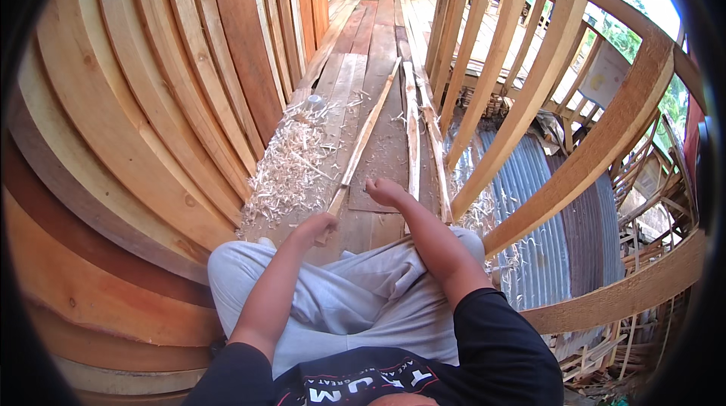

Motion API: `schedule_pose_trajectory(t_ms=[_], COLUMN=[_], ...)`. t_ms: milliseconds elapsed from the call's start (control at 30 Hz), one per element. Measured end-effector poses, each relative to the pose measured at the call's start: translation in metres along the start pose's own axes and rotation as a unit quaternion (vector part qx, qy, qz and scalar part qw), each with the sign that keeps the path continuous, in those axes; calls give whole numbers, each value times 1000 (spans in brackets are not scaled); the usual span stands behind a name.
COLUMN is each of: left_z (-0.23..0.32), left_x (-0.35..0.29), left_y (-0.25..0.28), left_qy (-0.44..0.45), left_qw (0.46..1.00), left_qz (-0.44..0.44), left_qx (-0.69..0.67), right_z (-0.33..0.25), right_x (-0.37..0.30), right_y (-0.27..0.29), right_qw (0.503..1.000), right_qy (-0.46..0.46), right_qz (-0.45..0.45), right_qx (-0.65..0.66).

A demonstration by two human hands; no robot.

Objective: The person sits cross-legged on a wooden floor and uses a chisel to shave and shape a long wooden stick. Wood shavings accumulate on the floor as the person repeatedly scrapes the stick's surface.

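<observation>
1. Curled shavings (291, 164) are lying heaped on the plank floor (382, 34), ahead of the left hand.
2. The left hand (319, 227) is gripping the pale stick (370, 123) near its lower end.
3. The stick is slanting away toward the upper right, its far end lying well beyond both hands.
4. The right hand (387, 191) is showing a closed fist just right of the stick; whether it is holding anything, I cannot tell.
5. Two other strips (412, 134) are lying farther right.

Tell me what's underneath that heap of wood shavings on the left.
Floor planks show beside the heap of wood shavings, which appears to lie on them. A grey round object sticks up at its far end. Anything buried deeper is hidden.
</observation>
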State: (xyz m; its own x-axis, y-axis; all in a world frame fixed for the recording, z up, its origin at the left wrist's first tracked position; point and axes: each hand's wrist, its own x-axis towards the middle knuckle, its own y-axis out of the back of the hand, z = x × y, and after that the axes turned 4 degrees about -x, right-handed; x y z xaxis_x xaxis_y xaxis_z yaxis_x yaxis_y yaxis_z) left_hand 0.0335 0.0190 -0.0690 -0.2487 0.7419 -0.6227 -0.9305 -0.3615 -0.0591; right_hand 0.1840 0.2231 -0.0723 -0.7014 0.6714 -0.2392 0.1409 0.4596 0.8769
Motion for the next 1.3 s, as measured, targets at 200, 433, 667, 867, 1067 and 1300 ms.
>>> schedule_pose_trajectory(t_ms=[200,433,667,867,1067,1300], left_z=[-2,-4,-12,-12,13,25], left_x=[1,-3,13,9,-18,-37], left_y=[3,2,9,11,7,11], left_qy=[6,3,16,-11,60,124], left_qw=[1000,999,999,998,976,893], left_qz=[-9,10,4,10,-135,-270], left_qx=[15,37,45,54,-160,-337], right_z=[8,4,2,2,-4,-57], right_x=[-2,-11,-16,-9,-7,-36], right_y=[-6,0,-1,-4,-4,16], right_qw=[999,1000,1000,1000,997,999], right_qy=[4,-16,-2,9,9,-4], right_qz=[27,-1,13,2,59,45], right_qx=[22,14,23,21,48,27])
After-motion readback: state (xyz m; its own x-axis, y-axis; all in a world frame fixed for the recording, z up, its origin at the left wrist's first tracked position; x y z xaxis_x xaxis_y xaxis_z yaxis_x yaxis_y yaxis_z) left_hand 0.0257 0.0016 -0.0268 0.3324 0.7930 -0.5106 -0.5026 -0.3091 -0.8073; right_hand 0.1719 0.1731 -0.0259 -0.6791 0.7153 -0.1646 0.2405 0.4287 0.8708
